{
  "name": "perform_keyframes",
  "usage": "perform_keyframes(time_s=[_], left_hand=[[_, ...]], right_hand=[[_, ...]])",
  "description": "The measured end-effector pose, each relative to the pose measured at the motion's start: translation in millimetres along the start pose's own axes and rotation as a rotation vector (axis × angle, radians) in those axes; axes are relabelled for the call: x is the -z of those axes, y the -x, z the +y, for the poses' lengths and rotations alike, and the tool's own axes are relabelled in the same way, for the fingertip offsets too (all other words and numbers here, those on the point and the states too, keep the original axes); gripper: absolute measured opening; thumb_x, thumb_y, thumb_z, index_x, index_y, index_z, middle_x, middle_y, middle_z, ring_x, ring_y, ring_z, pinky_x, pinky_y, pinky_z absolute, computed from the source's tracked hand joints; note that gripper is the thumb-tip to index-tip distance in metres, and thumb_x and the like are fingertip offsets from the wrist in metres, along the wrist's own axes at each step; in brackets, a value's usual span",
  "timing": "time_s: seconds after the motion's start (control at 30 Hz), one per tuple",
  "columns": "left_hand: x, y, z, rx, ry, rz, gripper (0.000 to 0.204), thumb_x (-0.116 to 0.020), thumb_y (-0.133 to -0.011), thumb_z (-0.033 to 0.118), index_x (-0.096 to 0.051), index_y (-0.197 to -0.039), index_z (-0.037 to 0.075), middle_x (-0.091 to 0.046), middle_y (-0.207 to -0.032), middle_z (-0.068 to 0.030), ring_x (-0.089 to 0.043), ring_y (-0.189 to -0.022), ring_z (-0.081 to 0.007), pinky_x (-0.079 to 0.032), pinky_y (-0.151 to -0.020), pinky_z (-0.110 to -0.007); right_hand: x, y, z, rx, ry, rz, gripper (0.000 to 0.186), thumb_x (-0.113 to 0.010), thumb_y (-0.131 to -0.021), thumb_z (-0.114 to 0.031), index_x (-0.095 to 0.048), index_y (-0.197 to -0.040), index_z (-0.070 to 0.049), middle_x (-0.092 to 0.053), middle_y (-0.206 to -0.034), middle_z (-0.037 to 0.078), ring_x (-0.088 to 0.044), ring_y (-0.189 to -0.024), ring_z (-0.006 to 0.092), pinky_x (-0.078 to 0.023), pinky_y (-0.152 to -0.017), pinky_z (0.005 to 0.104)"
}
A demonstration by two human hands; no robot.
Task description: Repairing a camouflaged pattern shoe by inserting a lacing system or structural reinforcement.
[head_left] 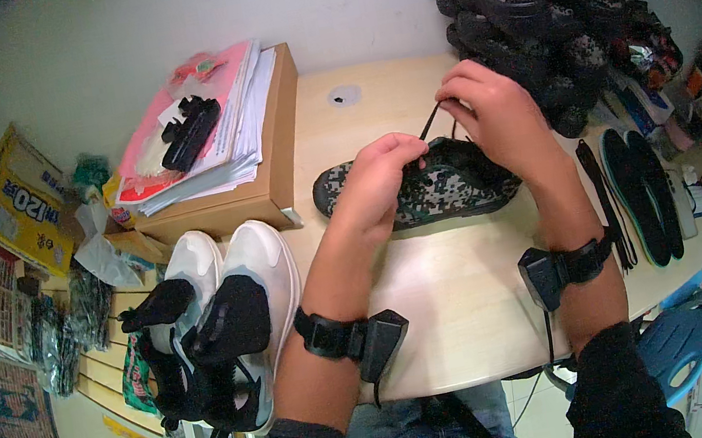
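Observation:
A camouflage-patterned shoe (448, 189) with a dark sole lies across the desk in front of me, its toe toward the left. My left hand (381, 179) is closed at the shoe's lacing, thumb and forefinger pinched together there; what sits between them is mostly hidden. Above the shoe, my right hand (491, 112) pinches a black shoelace (429, 120), which is drawn up taut from the lacing. Each forearm wears a black strap with a small dark box.
White and black sneakers (259, 281) stand at the left, before a cardboard box (286, 137) topped with papers. More camouflage shoes (538, 2) are piled at the back right. Black laces (606, 204) and dark insoles (639, 194) lie at the right; a blue chair (687, 339) stands below.

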State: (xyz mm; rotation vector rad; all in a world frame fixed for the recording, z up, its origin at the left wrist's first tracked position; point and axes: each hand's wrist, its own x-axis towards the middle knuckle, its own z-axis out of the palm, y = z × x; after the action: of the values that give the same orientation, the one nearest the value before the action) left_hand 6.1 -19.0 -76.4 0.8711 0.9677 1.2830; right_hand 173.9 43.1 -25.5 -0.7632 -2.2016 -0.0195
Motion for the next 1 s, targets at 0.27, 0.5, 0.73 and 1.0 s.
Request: perform_keyframes(time_s=[0.27, 0.5, 0.73, 1.0], left_hand=[[-16.5, 16.2, 13.2, 0.101, -0.064, -0.042, 0.011, -0.056, -0.090, 0.017, -0.059, -0.085, 0.007, -0.058, -0.080, -0.0006, -0.054, -0.072, -0.0094, -0.044, -0.063, -0.022], [-16.0, 23.7, 26.3, 0.152, -0.294, -0.075, 0.012, -0.058, -0.089, 0.022, -0.060, -0.084, 0.011, -0.057, -0.078, 0.0031, -0.044, -0.058, -0.0016, -0.027, -0.044, -0.017], [-6.2, 16.9, 20.2, 0.093, -0.304, -0.127, 0.013, -0.059, -0.089, 0.022, -0.059, -0.083, 0.011, -0.058, -0.077, 0.0030, -0.044, -0.055, -0.0026, -0.030, -0.043, -0.018], [6.2, 10.1, 16.1, 0.168, -0.160, -0.140, 0.009, -0.055, -0.092, 0.019, -0.056, -0.088, 0.011, -0.059, -0.077, -0.0013, -0.056, -0.063, -0.0084, -0.043, -0.048, -0.021]], right_hand=[[20.4, -2.5, 16.7, -0.018, 0.096, 0.184, 0.009, -0.064, -0.079, -0.008, -0.063, -0.087, -0.004, -0.060, -0.090, 0.010, -0.061, -0.082, 0.0308, -0.050, -0.071, 0.0369], [46.6, -6.9, 13.4, -0.004, 0.116, 0.400, 0.012, -0.067, -0.076, -0.001, -0.063, -0.087, -0.001, -0.061, -0.089, 0.011, -0.062, -0.078, 0.0273, -0.050, -0.068, 0.0338], [60.2, -8.7, 11.9, 0.027, 0.202, 0.511, 0.013, -0.069, -0.076, -0.001, -0.065, -0.088, -0.004, -0.063, -0.089, 0.008, -0.063, -0.077, 0.0208, -0.050, -0.062, 0.0289], [84.4, 2.2, 44.8, -0.095, 0.372, 0.599, 0.008, -0.066, -0.081, -0.006, -0.065, -0.089, -0.003, -0.064, -0.091, 0.008, -0.063, -0.081, 0.0219, -0.050, -0.068, 0.0309]])
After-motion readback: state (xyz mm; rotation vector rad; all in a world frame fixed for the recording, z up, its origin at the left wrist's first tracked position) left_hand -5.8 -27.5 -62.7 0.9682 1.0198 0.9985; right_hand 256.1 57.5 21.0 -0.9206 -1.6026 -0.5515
